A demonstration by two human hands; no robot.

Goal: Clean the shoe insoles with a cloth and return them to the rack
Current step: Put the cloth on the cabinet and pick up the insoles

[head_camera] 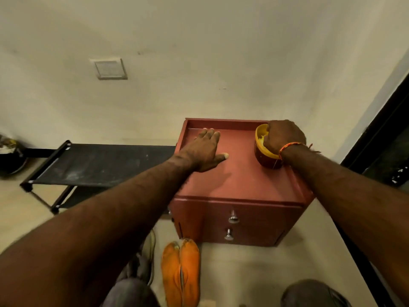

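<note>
Two orange insoles [180,273] lie side by side on the floor in front of a red cabinet [239,182]. My left hand [204,151] rests flat on the cabinet top, fingers straight. My right hand [283,136] reaches into a yellow-rimmed red bowl [266,160] at the top's back right corner, fingers curled down over a pale yellow cloth [263,136] inside. Only a small bit of that cloth shows. The black shoe rack [95,165] stands low to the left of the cabinet, its fabric shelf bare and dusty.
A grey shoe [145,260] lies on the floor left of the insoles. The cabinet front has two metal knobs [232,218]. A dark round vessel [10,160] sits at the far left by the wall. A dark door frame [385,129] runs along the right.
</note>
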